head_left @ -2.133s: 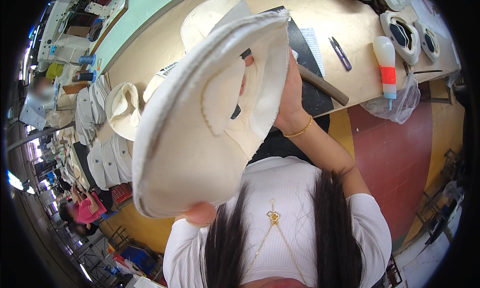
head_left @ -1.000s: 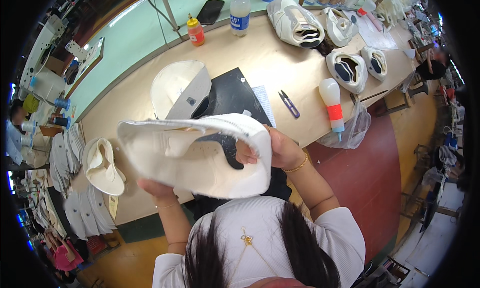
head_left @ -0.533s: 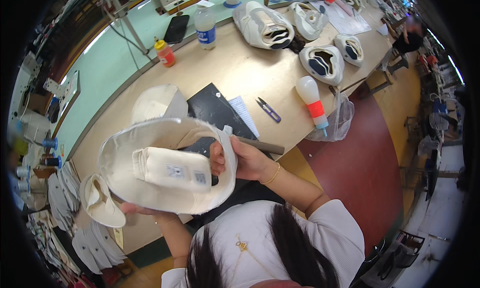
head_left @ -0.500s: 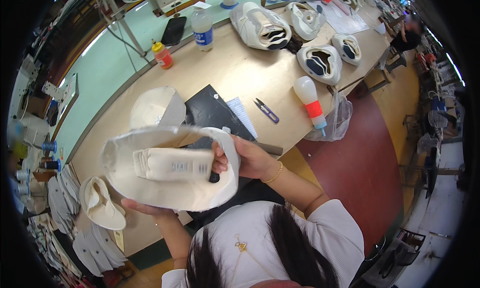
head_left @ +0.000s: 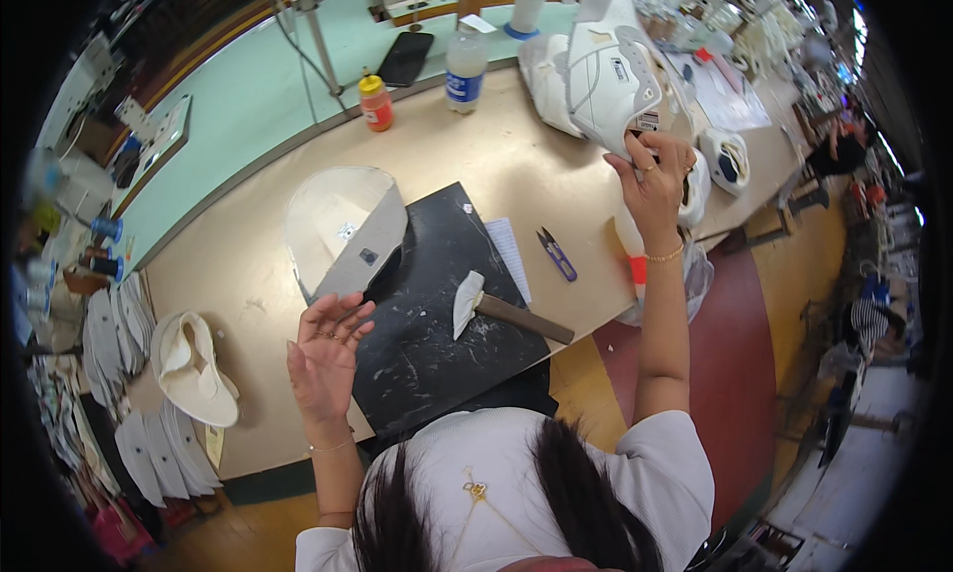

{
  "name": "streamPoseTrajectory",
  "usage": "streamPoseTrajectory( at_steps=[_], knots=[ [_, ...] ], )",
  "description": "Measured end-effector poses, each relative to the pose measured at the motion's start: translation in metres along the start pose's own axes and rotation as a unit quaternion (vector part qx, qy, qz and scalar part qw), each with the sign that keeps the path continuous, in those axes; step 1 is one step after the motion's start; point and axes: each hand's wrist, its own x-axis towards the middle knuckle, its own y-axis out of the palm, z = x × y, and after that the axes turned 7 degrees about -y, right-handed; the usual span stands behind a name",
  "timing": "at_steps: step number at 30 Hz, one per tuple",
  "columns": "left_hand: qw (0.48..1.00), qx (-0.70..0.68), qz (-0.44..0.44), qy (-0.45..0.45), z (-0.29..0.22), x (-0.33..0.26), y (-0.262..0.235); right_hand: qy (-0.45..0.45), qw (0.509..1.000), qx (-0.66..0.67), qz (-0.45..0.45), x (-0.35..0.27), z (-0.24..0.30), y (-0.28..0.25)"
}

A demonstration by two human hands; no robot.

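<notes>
My right hand [head_left: 655, 185] is stretched out to the far right, its fingers closed on the edge of a white and grey shoe upper [head_left: 601, 80]. This upper is tilted up over other uppers at the back of the table. Holding nothing, my left hand [head_left: 328, 363] has its fingers apart beside the black mat [head_left: 417, 373]. Just beyond it lies a cream shoe upper [head_left: 333, 214], partly over the mat's far left corner. A hammer [head_left: 521, 317] with a white-wrapped head rests on the mat's right part.
Purple thread snips [head_left: 558, 256] and a lined paper [head_left: 508, 254] lie right of the mat. Behind stand a yellow-capped bottle [head_left: 375, 105], a blue-labelled bottle [head_left: 464, 71] and a phone [head_left: 406, 59]. Another cream upper [head_left: 194, 373] and stacked grey pieces [head_left: 164, 453] are at left.
The shoe upper both hands held over the mat has gone to the far right in my right hand. My left hand has let go. The hammer and more of the mat show.
</notes>
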Motion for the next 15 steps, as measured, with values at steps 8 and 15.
streamPoseTrajectory(
  at_steps=[8,15],
  knots=[
    [0.987,0.119,-0.109,-0.012,-0.004,-0.013,0.004,0.041,0.966,-0.033,0.252,-0.050,-0.050,0.111],
    [0.968,0.189,-0.162,-0.008,-0.006,-0.011,-0.003,0.133,0.985,-0.007,0.109,-0.058,-0.056,0.128]
  ],
)
